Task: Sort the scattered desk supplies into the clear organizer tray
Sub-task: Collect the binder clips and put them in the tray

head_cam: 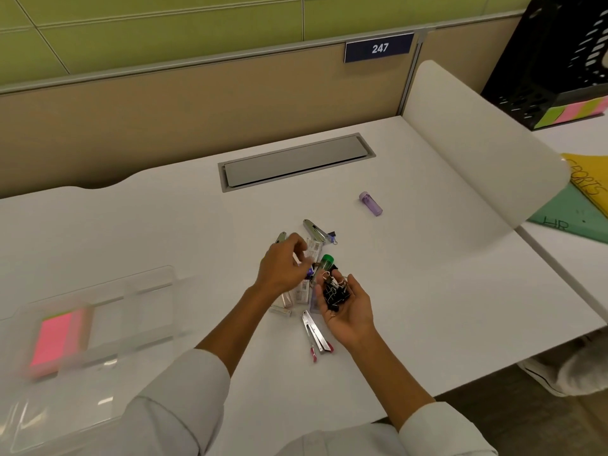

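Barely begun: only pink sticky notes (54, 343) in clear organizer tray (148, 284) lower left; right hand (345, 307) cupping binder clips (334, 292), left hand (283, 268) fingers curled, hold unclear, over pile (309, 251) mid-tabletop.

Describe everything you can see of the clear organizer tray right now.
The clear organizer tray sits flat on the white desk at the person's near left, blurred by camera motion. It looks like transparent plastic with low walls and dividers making several compartments. One left compartment holds a pink sticky-note pad with a green edge; the others look bare, though blur hides detail. Neither hand touches it, and the pile of supplies lies apart, to its right.
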Tool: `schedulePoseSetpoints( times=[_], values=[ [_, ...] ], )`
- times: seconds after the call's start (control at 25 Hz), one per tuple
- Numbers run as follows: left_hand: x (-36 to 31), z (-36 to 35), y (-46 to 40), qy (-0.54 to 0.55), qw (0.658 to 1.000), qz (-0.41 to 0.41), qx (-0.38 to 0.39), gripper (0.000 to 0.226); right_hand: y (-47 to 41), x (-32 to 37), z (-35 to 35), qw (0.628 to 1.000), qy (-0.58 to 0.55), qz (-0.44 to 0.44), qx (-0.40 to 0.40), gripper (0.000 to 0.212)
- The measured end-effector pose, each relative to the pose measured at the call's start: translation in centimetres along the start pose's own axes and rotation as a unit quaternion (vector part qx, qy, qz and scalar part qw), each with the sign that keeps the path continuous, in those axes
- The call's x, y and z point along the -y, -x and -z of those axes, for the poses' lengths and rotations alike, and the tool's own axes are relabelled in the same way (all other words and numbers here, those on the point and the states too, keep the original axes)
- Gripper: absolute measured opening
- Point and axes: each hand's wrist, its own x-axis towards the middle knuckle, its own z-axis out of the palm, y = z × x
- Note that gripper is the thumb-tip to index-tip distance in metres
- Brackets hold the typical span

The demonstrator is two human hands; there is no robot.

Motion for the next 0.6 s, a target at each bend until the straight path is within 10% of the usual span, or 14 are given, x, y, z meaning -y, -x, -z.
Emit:
schedulePoseSetpoints(
  times=[0.6],
  values=[
    [2.0, -1.9, -6.4, -0.104, 0.979, 0.169, -0.04, 0.037, -0.8, 2.6, 2.3, 1.0, -0.009, -0.006, 0.008, 0.033]
  ],
)
